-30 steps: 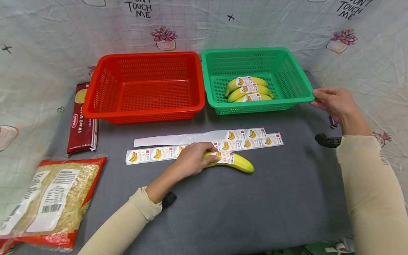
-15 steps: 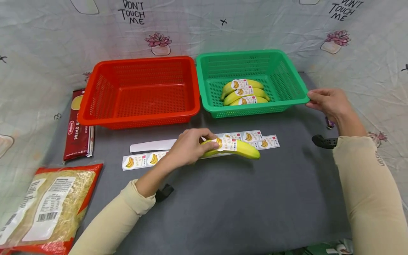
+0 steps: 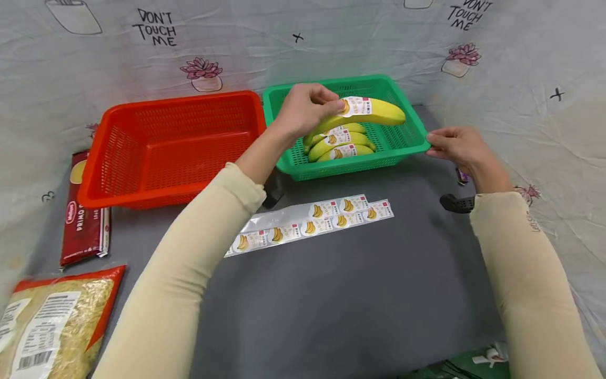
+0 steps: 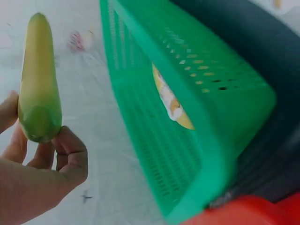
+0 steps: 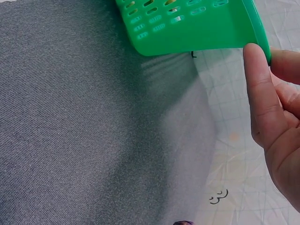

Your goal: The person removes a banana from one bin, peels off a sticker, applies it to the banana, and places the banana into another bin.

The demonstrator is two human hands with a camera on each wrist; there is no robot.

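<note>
Fingers of the left hand (image 3: pixel 303 108) curl round the stem end of a labelled banana (image 3: pixel 366 111), a clenched grip that holds the fruit level in the air above the green basket (image 3: pixel 402 150); in the left wrist view the same banana (image 4: pixel 38 101) sits between thumb and fingertips beside the basket's mesh wall (image 4: pixel 154 136). Inside the basket lie 3 more bananas (image 3: pixel 338 143), each bearing a sticker. Right hand (image 3: pixel 456 148) pinches the basket's right rim, thumb on top, as the right wrist view confirms (image 5: pixel 274 105). Red basket (image 3: pixel 142 184) stands touching the green one on its left. On the grey worktop (image 3: pixel 350 295), near the baskets, lie 2 sticker strips (image 3: pixel 326 220). At far left rest a spaghetti packet (image 3: pixel 84 231) and a bag of noodles (image 3: pixel 52 326).
</note>
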